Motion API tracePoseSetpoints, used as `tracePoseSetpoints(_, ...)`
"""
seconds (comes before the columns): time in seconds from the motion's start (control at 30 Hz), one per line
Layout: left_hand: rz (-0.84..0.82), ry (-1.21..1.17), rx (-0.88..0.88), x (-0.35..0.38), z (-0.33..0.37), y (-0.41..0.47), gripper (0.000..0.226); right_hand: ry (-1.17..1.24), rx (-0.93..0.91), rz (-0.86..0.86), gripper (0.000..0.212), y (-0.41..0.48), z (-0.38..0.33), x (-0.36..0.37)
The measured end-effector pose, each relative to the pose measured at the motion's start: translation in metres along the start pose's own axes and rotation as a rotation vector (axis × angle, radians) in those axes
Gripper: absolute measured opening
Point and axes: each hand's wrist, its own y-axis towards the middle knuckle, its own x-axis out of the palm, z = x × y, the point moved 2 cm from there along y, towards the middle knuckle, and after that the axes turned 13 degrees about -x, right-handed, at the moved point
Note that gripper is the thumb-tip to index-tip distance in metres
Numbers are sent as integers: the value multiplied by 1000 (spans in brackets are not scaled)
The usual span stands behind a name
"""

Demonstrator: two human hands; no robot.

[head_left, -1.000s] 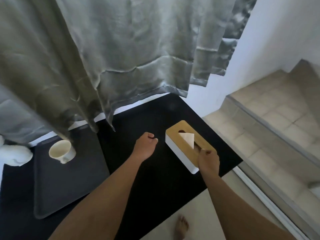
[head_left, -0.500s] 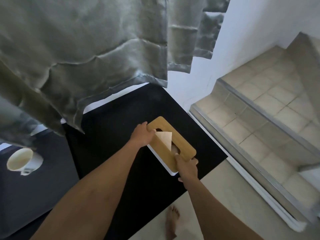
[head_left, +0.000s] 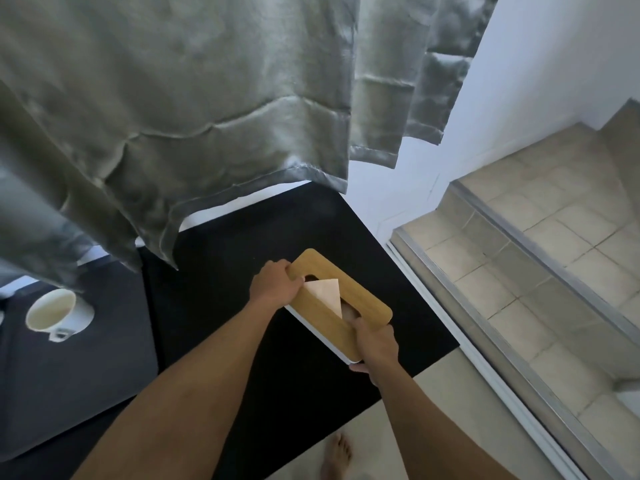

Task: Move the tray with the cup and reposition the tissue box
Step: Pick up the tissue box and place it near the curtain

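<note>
A white tissue box (head_left: 360,299) with a wooden lid and a tissue sticking out sits near the right corner of the black table (head_left: 249,237). My left hand (head_left: 275,284) grips its far left end. Its near end is held by my right hand (head_left: 375,344). The dark grey tray (head_left: 79,382) lies on the table's left side, and a white cup (head_left: 57,315) stands on it near its back edge. Whether the box rests on the table or is lifted I cannot tell.
A grey-green curtain (head_left: 194,105) hangs over the back of the table. Tiled steps (head_left: 540,278) with metal edging rise on the right. A bare foot (head_left: 336,457) stands on the light floor by the table's near edge.
My left hand moved from the table onto the box's far end and closed on it. The view shifted, so the cup and tray slid toward the left edge.
</note>
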Motion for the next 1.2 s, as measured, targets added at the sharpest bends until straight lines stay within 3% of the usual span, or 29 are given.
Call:
tracePoseSetpoints(0.3,170,-4,-91,-59,-74,17,38,-276,-178,-243,59,26,-83,57)
tracePoseSetpoints(0.47,222,-66,-192,-67,-107,34,43,-447,-243,-313,51,45,-122,104)
tracePoseSetpoints(0.83,291,-212,-316,-92,-129,105,41,-613,-396,-331,44,90,-187,193)
tracePoseSetpoints(1.2,363,-196,-376,-109,-123,171,48,-709,-513,-368,31,130,-235,242)
